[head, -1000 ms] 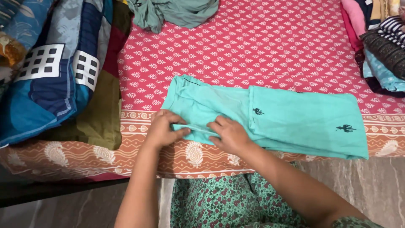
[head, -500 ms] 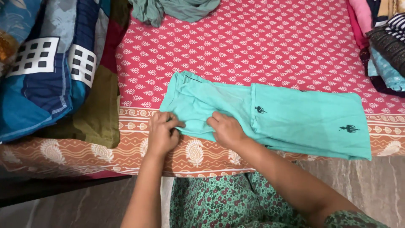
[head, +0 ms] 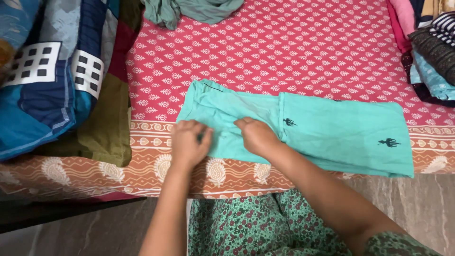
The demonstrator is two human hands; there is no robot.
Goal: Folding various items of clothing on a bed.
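While lying on bedsheet [head: 294, 52], turquoise garment [head: 332, 130] under left hand [head: 188, 142], right hand [head: 256, 135].

The grey-green cloth [head: 192, 9] runs off the top edge, the stacked clothes [head: 433, 52] off the right. The left hand [head: 188, 142] and right hand [head: 256, 136] hide their fingertips and part of the turquoise garment [head: 341, 132].

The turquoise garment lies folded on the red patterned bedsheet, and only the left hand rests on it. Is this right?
Not quite. In the head view both hands rest on the turquoise garment: the left hand and the right hand. It does lie folded on the red patterned bedsheet.
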